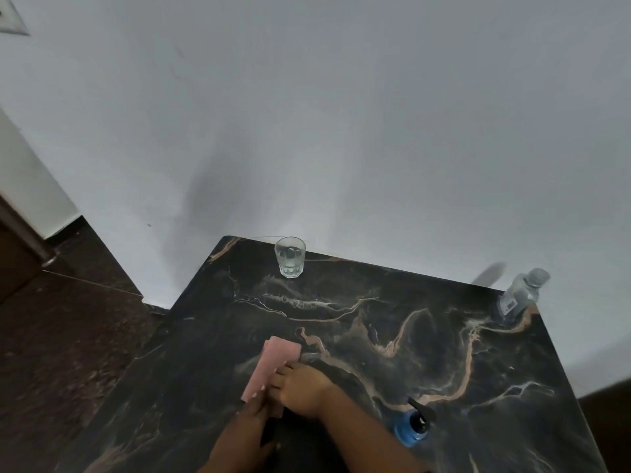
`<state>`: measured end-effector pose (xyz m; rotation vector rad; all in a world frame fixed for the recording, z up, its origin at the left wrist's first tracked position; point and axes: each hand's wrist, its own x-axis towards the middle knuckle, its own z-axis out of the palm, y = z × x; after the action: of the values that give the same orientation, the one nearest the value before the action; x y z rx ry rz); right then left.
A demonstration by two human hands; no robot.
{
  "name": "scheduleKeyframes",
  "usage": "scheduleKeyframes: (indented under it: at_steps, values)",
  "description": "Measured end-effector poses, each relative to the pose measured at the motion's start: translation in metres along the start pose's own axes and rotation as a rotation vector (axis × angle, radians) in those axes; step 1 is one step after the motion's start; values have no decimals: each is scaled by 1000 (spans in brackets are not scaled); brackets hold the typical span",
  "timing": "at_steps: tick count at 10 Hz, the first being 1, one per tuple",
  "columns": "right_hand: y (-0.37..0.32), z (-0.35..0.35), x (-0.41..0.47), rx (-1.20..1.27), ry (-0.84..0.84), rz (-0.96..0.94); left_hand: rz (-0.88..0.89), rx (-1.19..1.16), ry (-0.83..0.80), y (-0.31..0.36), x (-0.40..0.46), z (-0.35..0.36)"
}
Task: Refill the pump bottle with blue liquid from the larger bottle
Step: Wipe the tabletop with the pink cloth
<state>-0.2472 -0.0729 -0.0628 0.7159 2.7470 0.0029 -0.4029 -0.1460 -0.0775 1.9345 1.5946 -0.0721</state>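
On the dark marble table (375,336), both hands meet over a folded pink cloth (273,367) lying near the table's front-left part. The right hand (300,387) rests on the cloth with fingers loosely bent over its near end; the left hand (254,411) touches the cloth's lower edge, fingers fairly straight. Whether either hand actually pinches the cloth cannot be told. The blue pump bottle (411,426) stands right of the cloth, near the right forearm, black pump on top. A clear plastic bottle (520,295) stands at the table's far-right corner, a drinking glass (290,257) at its far edge.
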Motion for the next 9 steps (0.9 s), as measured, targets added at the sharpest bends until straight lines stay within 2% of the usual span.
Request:
scheduleKeyframes:
  at_steps: [2,3,4,5,7,9]
  values:
    - [5,11,7,31,69,-7,-30,-100,63,-27,-10,-1]
    - [9,14,8,31,93,0,30,-74,38,-31,-11,-1]
    - [23,21,-3,159,93,170,68,-72,31,-27,-3,1]
    - [38,29,-22,180,69,410,60,-56,-19,-26,3,6]
    - [58,34,-52,115,-65,873,-21,16,-11,-35,0,6]
    - [40,40,-62,358,74,995,-15,-58,-88,-33,-1,-2]
